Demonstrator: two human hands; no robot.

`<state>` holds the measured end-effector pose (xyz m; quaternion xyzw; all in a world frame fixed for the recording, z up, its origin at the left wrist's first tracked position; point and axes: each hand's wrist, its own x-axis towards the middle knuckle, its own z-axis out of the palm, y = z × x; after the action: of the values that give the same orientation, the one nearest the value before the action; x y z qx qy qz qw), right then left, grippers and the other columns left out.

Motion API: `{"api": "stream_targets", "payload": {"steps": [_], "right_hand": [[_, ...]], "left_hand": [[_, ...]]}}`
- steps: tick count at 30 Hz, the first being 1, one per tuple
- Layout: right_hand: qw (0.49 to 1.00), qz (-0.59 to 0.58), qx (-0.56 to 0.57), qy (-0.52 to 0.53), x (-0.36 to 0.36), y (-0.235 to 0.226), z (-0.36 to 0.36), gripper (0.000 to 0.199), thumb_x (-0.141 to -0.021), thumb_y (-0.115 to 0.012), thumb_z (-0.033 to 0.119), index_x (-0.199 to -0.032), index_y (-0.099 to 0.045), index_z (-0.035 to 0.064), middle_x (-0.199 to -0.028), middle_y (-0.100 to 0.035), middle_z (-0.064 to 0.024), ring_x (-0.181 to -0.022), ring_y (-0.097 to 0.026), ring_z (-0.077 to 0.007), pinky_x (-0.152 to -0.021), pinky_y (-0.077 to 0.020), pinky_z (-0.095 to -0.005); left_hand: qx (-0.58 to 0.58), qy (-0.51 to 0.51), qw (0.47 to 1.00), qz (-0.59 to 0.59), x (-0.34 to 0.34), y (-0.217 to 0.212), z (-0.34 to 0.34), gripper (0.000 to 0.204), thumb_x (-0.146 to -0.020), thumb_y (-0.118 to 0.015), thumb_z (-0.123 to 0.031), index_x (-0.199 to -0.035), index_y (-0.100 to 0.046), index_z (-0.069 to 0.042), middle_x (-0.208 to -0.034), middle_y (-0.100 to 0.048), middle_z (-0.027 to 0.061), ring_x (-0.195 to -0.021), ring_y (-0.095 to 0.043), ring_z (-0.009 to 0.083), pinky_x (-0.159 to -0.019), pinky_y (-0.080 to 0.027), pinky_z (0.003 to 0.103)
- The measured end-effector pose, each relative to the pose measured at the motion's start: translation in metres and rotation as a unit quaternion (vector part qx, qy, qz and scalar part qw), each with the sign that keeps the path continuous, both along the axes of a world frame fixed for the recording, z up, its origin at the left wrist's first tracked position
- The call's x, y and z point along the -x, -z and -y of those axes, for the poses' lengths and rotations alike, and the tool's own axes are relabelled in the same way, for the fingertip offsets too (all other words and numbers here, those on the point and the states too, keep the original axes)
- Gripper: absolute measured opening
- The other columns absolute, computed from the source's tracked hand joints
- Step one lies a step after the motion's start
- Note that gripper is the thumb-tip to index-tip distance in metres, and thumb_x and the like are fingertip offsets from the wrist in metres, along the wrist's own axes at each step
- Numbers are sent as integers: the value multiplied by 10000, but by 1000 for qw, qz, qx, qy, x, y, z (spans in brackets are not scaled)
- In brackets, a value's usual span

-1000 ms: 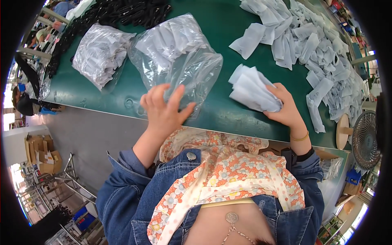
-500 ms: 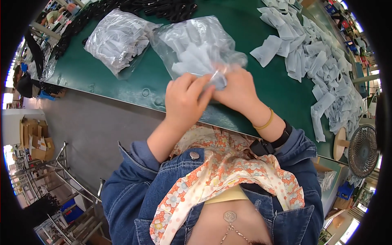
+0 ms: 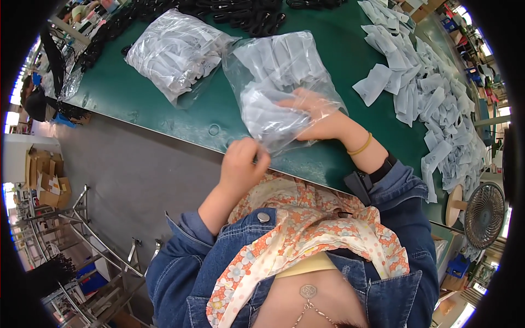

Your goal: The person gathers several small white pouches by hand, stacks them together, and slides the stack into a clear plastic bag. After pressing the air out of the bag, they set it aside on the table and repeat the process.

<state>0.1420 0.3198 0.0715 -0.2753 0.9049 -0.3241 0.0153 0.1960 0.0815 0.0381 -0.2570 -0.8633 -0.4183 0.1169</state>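
Observation:
A clear plastic bag (image 3: pixel 233 74) lies on the green table in front of me, filled with flat white packets (image 3: pixel 273 109). My left hand (image 3: pixel 244 164) is closed in a pinch on the bag's near edge. Inside the mouth of the bag is my right hand (image 3: pixel 317 115), its fingers stretched out over the packets; its thumb is partly hidden under the plastic. Left of this bag sits a second clear bag (image 3: pixel 175 54), plump with similar white packets.
A long heap of loose white packets (image 3: pixel 437 104) covers the table's right side. Black coiled cables (image 3: pixel 249 19) lie along the far edge. A small fan (image 3: pixel 484 215) stands at the lower right. Metal racks (image 3: pixel 98 235) and cardboard boxes (image 3: pixel 52 186) are at the left.
My right hand has gone from the bag's mouth to inside it, over the packets. My left hand has moved down and apart from it, drawing on the bag's near edge.

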Motion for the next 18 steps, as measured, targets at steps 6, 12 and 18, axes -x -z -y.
{"api": "stream_targets", "payload": {"steps": [6,12,18], "right_hand": [[960,52,-22,273,12,2,55,715,-673,-728,447,-1306,-543,171,-1292,-489,-244,-1154,-493,-436,-984,-401,-454],[932,-265,-197,149,-2,12,62,674,-762,-629,566,-1347,-492,261,-1354,-429,-239,-1210,-445,-425,-1013,-332,-546],[894,-341,-196,213,83,35,93,585,-819,-580,525,-1324,-510,238,-1358,-430,-226,-1219,-428,-424,-1004,-310,-570]], "left_hand": [[13,113,990,-77,-2,-8,-27,160,-696,-640,-92,-727,-485,-68,-698,-517,87,-689,-544,298,-677,-404,393],[39,65,997,-28,8,-6,3,122,-696,-599,-62,-732,-482,-62,-705,-524,92,-687,-540,298,-689,-402,407],[55,82,995,22,21,-7,15,85,-684,-570,-39,-701,-488,-57,-657,-525,97,-652,-527,307,-646,-389,398]]}}
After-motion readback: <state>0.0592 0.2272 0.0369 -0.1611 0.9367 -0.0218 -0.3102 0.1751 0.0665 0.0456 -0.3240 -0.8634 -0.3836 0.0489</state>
